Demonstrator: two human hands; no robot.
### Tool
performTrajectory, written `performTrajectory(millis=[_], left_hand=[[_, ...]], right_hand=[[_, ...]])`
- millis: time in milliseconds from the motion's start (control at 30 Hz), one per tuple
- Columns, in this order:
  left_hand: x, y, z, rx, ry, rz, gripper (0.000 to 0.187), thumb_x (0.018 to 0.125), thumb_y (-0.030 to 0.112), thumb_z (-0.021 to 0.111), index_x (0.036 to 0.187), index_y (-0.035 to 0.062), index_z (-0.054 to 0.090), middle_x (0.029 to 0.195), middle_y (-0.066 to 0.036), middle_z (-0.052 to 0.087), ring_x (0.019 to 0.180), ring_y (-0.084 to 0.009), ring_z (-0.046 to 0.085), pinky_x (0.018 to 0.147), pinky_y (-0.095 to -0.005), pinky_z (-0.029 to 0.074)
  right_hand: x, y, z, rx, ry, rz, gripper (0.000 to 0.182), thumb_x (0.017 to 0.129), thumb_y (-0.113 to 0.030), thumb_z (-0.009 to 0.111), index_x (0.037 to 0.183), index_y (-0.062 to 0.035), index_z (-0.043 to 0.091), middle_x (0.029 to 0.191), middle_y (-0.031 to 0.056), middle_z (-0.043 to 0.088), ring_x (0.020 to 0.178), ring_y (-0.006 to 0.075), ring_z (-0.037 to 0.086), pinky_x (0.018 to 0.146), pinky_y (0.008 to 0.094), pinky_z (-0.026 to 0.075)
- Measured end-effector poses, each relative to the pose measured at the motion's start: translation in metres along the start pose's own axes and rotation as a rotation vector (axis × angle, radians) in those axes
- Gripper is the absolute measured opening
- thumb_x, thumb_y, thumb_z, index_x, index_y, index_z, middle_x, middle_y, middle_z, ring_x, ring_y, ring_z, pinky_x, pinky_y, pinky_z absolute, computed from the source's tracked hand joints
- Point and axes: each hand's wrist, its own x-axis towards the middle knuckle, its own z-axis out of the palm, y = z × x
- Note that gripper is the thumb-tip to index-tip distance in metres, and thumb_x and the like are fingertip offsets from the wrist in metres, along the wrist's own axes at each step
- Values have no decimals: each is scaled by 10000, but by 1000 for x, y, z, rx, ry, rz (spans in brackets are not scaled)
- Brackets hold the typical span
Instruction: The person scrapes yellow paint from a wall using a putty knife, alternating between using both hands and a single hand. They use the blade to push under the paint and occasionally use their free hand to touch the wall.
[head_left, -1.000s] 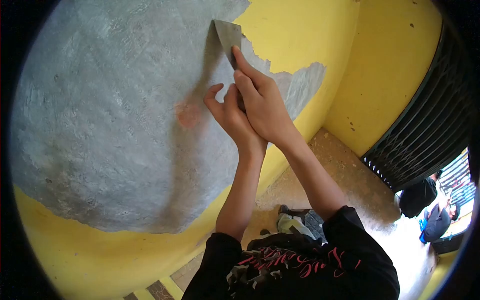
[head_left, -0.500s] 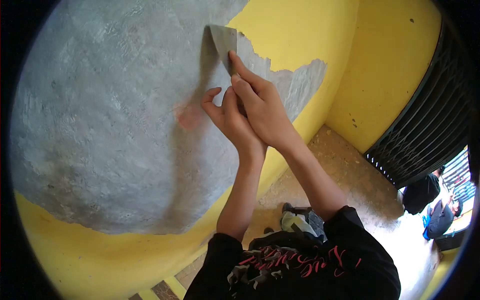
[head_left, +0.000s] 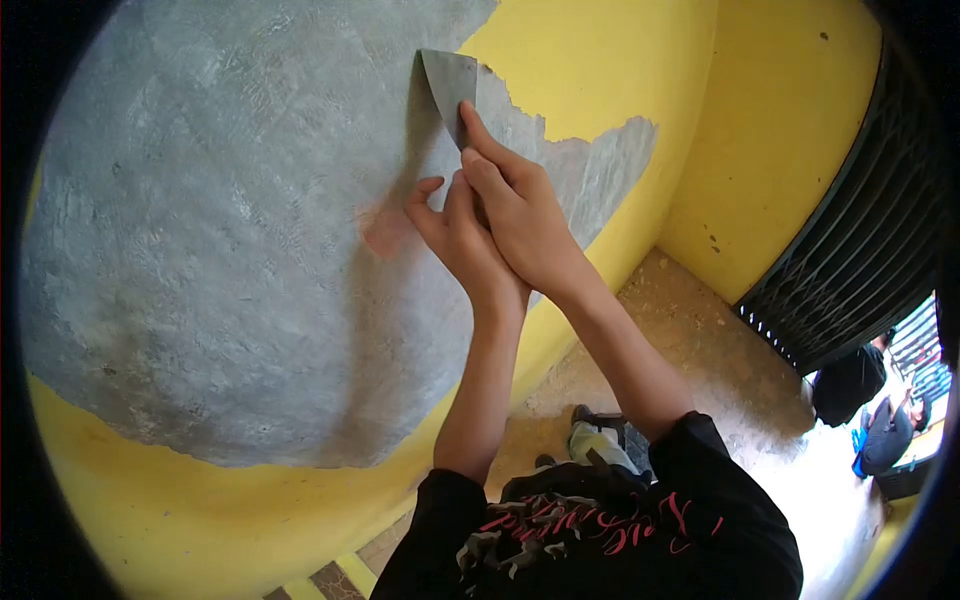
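Note:
A metal scraper (head_left: 450,85) has its wide blade edge against the grey bare wall (head_left: 250,230), just left of the ragged edge of the yellow paint (head_left: 590,60). My right hand (head_left: 530,215) is closed round its handle, with the index finger laid along the blade. Pressed against it from the left, my left hand (head_left: 465,245) is also closed at the handle, one finger curled out toward the wall. Most of the handle is hidden by the two hands. A reddish patch (head_left: 385,232) shows on the wall beside my left hand.
A dark folding metal gate (head_left: 850,240) stands at the right beside a yellow side wall (head_left: 780,130). Two people in dark clothes (head_left: 850,385) are at the far right by a bright opening. Small debris lies on the brown floor (head_left: 670,320).
The view has shifted very slightly. Both hands keep the same hold, and the scraper's blade stays at nearly the same spot near the paint edge.

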Motion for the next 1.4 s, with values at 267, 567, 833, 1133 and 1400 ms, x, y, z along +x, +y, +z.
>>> performTrajectory(millis=[267,567,833,1133,1400], left_hand=[[-3,3,-1,-64,26,-58,271,959,185,464,1181,83,348,1079,-97,465,898,-169,528,766,-294,451],[-12,18,-6,-19,-30,4,312,950,235,513,1182,106,349,1070,-86,486,920,-167,542,707,-302,469],[0,30,1,73,-41,-15,329,944,253,524,1172,108,337,1105,-137,490,951,-195,555,730,-318,486],[-13,35,0,128,6,29,267,955,220,504,1135,108,341,1089,-124,482,929,-185,542,709,-319,488],[-10,32,5,118,0,25,298,953,221,514,1145,81,336,1073,-147,495,952,-204,558,737,-321,490]], right_hand=[[5,-5,1,14,-4,-30,484,977,-187,421,1412,13,351,823,8,535,786,60,460,737,214,415],[-6,-14,9,101,-51,13,500,975,-204,424,1419,10,343,816,11,530,784,73,459,748,224,416],[-4,-20,12,139,-30,25,505,979,-212,406,1418,27,339,1052,74,598,893,90,506,823,236,423],[-10,-12,16,218,-66,44,515,985,-228,404,1427,23,321,942,18,583,895,52,486,828,205,404],[-1,-15,15,176,-4,20,520,983,-231,419,1438,-4,315,953,12,582,904,58,506,840,202,405]])
